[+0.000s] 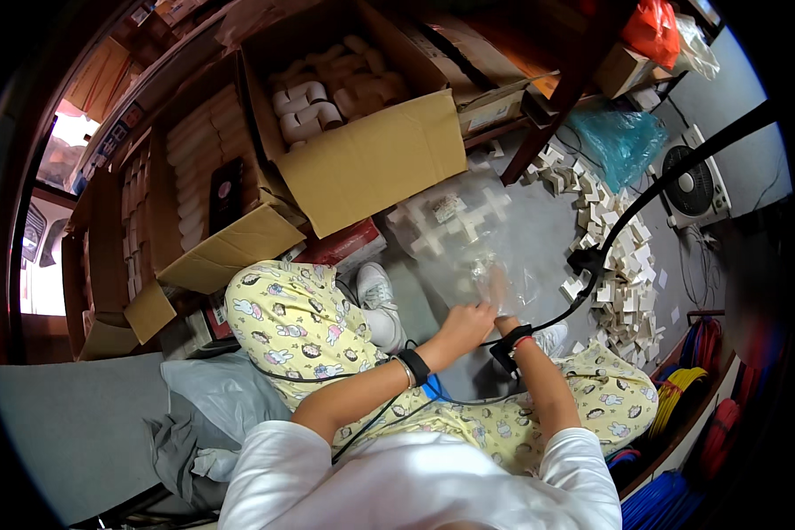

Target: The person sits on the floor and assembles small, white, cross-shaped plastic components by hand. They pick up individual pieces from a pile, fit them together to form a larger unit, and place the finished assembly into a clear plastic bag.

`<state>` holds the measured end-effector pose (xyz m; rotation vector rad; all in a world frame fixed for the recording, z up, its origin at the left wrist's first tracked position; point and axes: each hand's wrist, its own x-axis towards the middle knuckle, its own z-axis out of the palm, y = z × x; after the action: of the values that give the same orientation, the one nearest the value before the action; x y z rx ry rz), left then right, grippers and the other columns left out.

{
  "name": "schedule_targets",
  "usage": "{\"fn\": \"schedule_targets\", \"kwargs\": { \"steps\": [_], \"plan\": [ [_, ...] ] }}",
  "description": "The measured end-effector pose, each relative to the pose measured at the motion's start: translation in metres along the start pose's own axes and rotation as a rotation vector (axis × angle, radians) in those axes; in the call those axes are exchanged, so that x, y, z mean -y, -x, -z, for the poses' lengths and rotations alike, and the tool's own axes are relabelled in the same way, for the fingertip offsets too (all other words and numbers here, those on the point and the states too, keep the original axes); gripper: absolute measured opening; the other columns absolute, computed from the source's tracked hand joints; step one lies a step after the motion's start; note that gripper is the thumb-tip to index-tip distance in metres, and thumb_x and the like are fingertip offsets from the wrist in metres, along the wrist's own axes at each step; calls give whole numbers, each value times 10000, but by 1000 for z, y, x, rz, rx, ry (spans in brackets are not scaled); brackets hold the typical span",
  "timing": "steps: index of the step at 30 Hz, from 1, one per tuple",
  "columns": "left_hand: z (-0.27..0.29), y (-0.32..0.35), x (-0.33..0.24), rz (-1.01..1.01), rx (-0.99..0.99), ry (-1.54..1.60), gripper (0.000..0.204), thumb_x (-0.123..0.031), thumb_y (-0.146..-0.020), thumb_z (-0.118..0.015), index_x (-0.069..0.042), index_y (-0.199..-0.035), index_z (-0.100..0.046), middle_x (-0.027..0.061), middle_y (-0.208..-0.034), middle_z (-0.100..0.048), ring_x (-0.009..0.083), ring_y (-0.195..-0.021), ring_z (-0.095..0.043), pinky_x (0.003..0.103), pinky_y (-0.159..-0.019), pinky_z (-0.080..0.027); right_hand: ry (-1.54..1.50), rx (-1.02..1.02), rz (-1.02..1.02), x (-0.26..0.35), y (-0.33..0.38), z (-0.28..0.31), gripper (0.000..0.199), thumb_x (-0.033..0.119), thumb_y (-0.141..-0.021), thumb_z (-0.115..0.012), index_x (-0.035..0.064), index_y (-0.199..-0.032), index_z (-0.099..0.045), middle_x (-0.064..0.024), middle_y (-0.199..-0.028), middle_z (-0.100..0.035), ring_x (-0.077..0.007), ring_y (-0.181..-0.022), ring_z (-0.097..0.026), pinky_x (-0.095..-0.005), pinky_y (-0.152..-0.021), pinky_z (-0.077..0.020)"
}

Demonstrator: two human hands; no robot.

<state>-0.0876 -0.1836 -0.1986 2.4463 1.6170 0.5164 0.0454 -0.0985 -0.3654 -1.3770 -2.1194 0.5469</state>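
Note:
A clear plastic bag (450, 221) lies on the floor between my feet and the boxes, with several white T-shaped pieces (471, 221) and a small printed label (448, 208) showing through it. My left hand (468, 325) is closed, its fingers pinching the gathered near end of the bag. Beside it, my right hand (498, 290) reaches forward at the bag's mouth, partly covered by shiny plastic. The film and its glare hide the right fingers, so their grip is unclear. Black bands circle both wrists.
Open cardboard boxes (375, 163) of white cylindrical pieces stand at left and ahead. A heap of white fittings (623, 265) covers the floor to the right, near a fan (687, 179) and a teal plastic bag (623, 141). Coloured wire coils (680, 393) sit at lower right. A black cable (632, 212) crosses the right side.

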Motion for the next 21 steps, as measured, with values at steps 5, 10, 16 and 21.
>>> {"fn": "schedule_targets", "kwargs": {
  "steps": [5,10,16,21],
  "plan": [
    [-6,-2,-1,12,-7,107,120,-186,-788,-605,-79,-768,-553,60,-702,-572,216,-615,-612,327,-511,-487,-54,293,-221,53,-31,-5,393,146,-834,-554,164,-1225,-523,-216,-1212,-505,-369,-1066,-530,-462,-853,-447],
    [-3,-9,12,-74,-60,291,139,-191,-791,-608,-77,-776,-530,64,-707,-550,226,-618,-601,340,-522,-475,136,276,28,60,-67,-23,417,54,-798,-528,196,-1190,-540,-211,-1252,-478,-394,-944,-577,-469,-737,-501],
    [-2,-14,20,-236,-18,328,134,-185,-796,-606,-85,-773,-520,41,-696,-503,205,-646,-565,333,-582,-454,185,160,278,67,-102,-26,474,8,-759,-530,199,-1193,-536,-196,-1181,-509,-366,-787,-603,-436,-657,-518],
    [2,-21,23,-289,14,382,141,-192,-780,-619,-92,-770,-520,33,-726,-500,196,-683,-552,316,-634,-446,226,251,262,53,-120,-54,452,43,-776,-537,199,-1200,-545,-162,-1094,-540,-330,-726,-601,-411,-607,-516]
  ]
}}
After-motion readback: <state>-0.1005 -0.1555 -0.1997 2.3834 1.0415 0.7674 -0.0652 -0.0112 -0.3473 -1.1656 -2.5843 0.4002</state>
